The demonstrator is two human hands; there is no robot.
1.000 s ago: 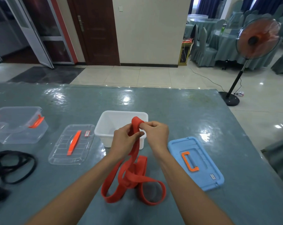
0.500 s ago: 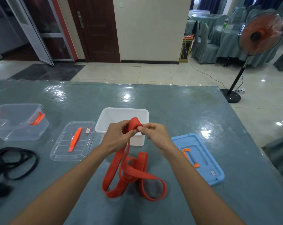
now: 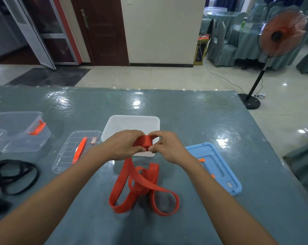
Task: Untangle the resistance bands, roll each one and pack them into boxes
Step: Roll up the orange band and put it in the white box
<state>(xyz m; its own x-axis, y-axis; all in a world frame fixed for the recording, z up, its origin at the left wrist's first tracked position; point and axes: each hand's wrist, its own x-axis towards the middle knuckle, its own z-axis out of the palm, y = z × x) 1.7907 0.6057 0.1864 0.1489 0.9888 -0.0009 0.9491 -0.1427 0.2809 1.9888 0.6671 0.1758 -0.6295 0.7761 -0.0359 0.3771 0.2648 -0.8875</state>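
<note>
A person's left hand (image 3: 122, 145) and right hand (image 3: 167, 147) are gripping the rolled end of a red resistance band (image 3: 140, 181), holding the small coil in front of the near wall of an open white box (image 3: 132, 121). The fingers (image 3: 139, 134) of both hands are curling over the top of the coil and clamping on it, with the thumbs meeting beneath it.

From the left hand the rest of the band is trailing down toward 6 o'clock and lying in loose, crossing loops on the glossy grey-blue surface (image 3: 194, 121) between the two forearms.

At 4 o'clock from the hands a blue lid (image 3: 220, 167) with an orange handle is lying flat, partly hidden by the right forearm. At 9 o'clock a clear lid (image 3: 68, 156) with an orange handle is lying just beside the white box. Farther out on the same side a clear box (image 3: 17, 133) with orange latches is standing open.

Toward 8 o'clock, near the left edge of the view, a tangle of black bands (image 3: 17, 177) is lying on the surface, well apart from the red one. Beyond the far corner at 2 o'clock a standing fan (image 3: 280, 34) with orange blades is standing on the tiled floor (image 3: 167, 76).
</note>
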